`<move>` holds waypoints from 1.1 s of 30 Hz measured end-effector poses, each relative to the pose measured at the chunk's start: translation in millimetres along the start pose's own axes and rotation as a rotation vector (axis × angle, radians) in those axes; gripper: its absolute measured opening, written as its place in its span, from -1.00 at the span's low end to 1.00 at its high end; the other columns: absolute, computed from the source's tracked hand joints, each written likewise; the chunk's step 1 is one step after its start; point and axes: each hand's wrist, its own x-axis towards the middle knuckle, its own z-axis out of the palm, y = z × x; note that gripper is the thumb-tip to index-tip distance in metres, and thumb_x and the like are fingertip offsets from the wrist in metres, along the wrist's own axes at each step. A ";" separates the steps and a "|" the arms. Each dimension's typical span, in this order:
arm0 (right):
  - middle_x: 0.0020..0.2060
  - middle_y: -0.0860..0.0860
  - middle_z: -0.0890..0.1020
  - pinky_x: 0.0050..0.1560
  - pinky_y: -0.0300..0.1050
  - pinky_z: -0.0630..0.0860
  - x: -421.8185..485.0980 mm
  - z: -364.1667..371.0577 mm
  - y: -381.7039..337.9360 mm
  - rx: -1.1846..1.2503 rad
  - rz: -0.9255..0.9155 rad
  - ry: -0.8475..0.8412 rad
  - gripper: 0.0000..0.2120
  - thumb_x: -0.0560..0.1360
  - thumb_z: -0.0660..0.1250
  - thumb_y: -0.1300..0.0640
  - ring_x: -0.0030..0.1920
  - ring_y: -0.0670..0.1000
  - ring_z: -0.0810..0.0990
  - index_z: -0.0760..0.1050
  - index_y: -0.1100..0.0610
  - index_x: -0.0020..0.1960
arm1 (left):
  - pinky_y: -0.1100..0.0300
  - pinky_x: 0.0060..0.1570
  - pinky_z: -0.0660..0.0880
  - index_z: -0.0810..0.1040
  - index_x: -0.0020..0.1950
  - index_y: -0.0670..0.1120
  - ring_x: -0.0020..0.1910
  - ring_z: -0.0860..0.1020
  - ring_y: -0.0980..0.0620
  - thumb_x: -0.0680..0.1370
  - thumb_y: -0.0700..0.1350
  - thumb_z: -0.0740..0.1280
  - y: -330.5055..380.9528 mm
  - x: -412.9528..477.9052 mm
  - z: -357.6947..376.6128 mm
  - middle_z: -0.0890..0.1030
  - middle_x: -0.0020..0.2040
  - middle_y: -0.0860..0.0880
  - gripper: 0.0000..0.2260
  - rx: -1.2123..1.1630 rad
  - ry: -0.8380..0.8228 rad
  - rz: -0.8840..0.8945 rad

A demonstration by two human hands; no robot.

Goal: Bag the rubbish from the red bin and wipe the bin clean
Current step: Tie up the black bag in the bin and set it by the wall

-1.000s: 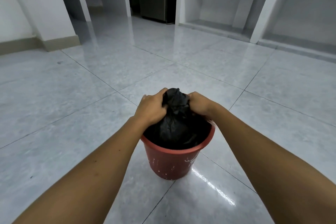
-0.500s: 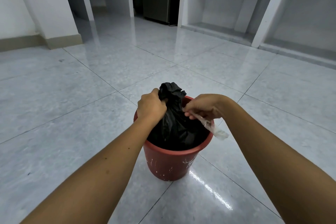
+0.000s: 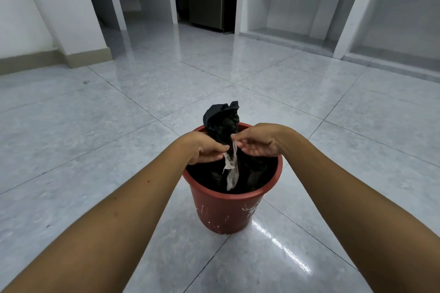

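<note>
The right hand (image 3: 259, 143) is closed in a pinch, thumb and forefinger nipping the top end of a pale, crumpled strip (image 3: 231, 169). The left hand (image 3: 206, 150) has its fingers curled, and their tips meet the strip a little lower down, where they seem to pinch its edge as well. The two hands sit almost knuckle to knuckle at the centre of the frame, with only the strip between them. From there the strip hangs straight down, its loose end dangling inside the red bin (image 3: 223, 211). Just behind it, and touching or nearly touching the fingertips, the gathered neck of the black bag (image 3: 222, 119) stands upright and pokes up above both hands, while the bag's body still fills the bin. The strip therefore lies along the neck on the near side, not across it. If it is meant as a tie, the next move probably means turning it sideways and passing it round behind the neck. Both hands are equally close for that. The bin stands on a glossy grey tiled floor (image 3: 119, 126).
</note>
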 end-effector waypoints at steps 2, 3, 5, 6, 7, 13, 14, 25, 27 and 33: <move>-0.46 0.02 0.61 -0.43 -0.32 0.58 -1.9 -0.7 -1.4 0.018 -0.006 -0.015 -0.90 0.50 0.41 0.26 -0.50 -0.15 0.60 0.54 0.22 -0.17 | 0.41 -0.46 0.51 0.53 -0.19 -0.13 -0.47 0.52 0.20 0.47 -0.22 0.43 1.5 -0.5 4.3 0.55 -0.32 -0.02 -0.90 0.152 0.035 0.044; -0.48 0.02 0.63 -0.44 -0.32 0.58 -3.0 -1.5 -2.0 0.032 -0.006 -0.027 -0.91 0.51 0.40 0.28 -0.51 -0.15 0.61 0.55 0.24 -0.17 | 0.42 -0.52 0.47 0.53 -0.18 -0.13 -0.52 0.51 0.21 0.47 -0.22 0.43 1.8 -0.7 5.8 0.54 -0.33 -0.01 -0.90 0.196 0.047 0.073; -0.48 0.04 0.65 -0.43 -0.32 0.59 -5.6 -4.6 -2.1 0.069 -0.001 -0.055 -0.95 0.51 0.38 0.31 -0.49 -0.14 0.63 0.56 0.28 -0.13 | 0.42 -0.49 0.50 0.57 -0.04 -0.16 -0.52 0.56 0.21 0.47 -0.24 0.42 0.9 -1.5 7.9 0.60 -0.26 -0.03 -0.90 0.198 0.027 0.104; -0.46 0.05 0.67 -0.43 -0.32 0.59 -6.5 -6.5 -2.0 0.091 0.003 -0.068 -0.96 0.51 0.37 0.32 -0.48 -0.13 0.65 0.57 0.30 -0.11 | 0.40 -0.40 0.54 0.56 0.06 -0.18 -0.47 0.59 0.21 0.48 -0.25 0.40 0.2 -0.3 8.2 0.62 -0.20 -0.04 -0.83 0.169 0.014 0.123; -0.45 0.06 0.68 -0.43 -0.32 0.59 -7.3 -8.9 -1.7 0.116 0.007 -0.078 -0.97 0.52 0.36 0.33 -0.47 -0.13 0.66 0.57 0.30 -0.10 | 0.37 -0.32 0.57 0.53 0.13 -0.21 -0.42 0.61 0.20 0.49 -0.28 0.39 -0.2 0.3 8.5 0.63 -0.14 -0.07 -0.78 0.127 0.006 0.143; -0.36 0.11 0.72 -0.39 -0.32 0.61 -6.1 -12.9 1.9 0.120 -0.032 -0.076 -0.97 0.50 0.38 0.36 -0.38 -0.09 0.71 0.58 0.32 -0.11 | 0.32 -0.17 0.59 0.56 0.15 -0.20 -0.11 0.63 0.09 0.53 -0.28 0.33 0.0 3.1 6.2 0.63 0.05 -0.09 -0.79 -0.100 -0.102 0.074; -0.33 0.13 0.72 -0.36 -0.31 0.62 -5.3 -10.6 2.9 0.094 -0.046 -0.079 -0.98 0.49 0.39 0.37 -0.35 -0.07 0.73 0.59 0.32 -0.12 | 0.32 -0.16 0.59 0.56 0.09 -0.22 -0.14 0.63 0.08 0.55 -0.25 0.29 0.2 4.1 4.4 0.62 0.03 -0.09 -0.85 -0.156 -0.128 0.046; -0.34 0.12 0.72 -0.32 -0.23 0.65 -2.1 -4.1 3.1 0.047 -0.103 -0.060 -0.94 0.51 0.36 0.37 -0.33 -0.03 0.73 0.57 0.29 -0.14 | 0.43 -0.26 0.53 0.59 -0.15 -0.18 -0.35 0.58 0.19 0.46 -0.23 0.43 2.5 4.5 -9.9 0.62 -0.28 -0.03 -0.96 -0.068 -0.123 -0.041; -0.34 0.09 0.70 -0.31 -0.20 0.65 -4.0 -6.5 2.6 -0.083 -0.050 -0.081 -0.97 0.54 0.35 0.29 -0.32 -0.02 0.72 0.56 0.25 -0.08 | 0.46 -0.43 0.50 0.56 -0.16 -0.16 -0.47 0.55 0.20 0.50 -0.25 0.37 2.7 6.1 -6.8 0.57 -0.27 -0.04 -0.95 -0.133 -0.095 0.004; -0.23 0.04 0.71 -0.27 -0.19 0.64 -10.4 -11.3 1.7 -0.328 0.007 -0.141 -0.92 0.53 0.38 0.19 -0.25 -0.07 0.71 0.60 0.20 -0.04 | 0.39 -0.42 0.50 0.51 -0.14 -0.11 -0.44 0.56 0.16 0.48 -0.28 0.39 -2.2 9.4 -1.5 0.60 -0.35 -0.04 -0.90 -0.112 -0.053 0.107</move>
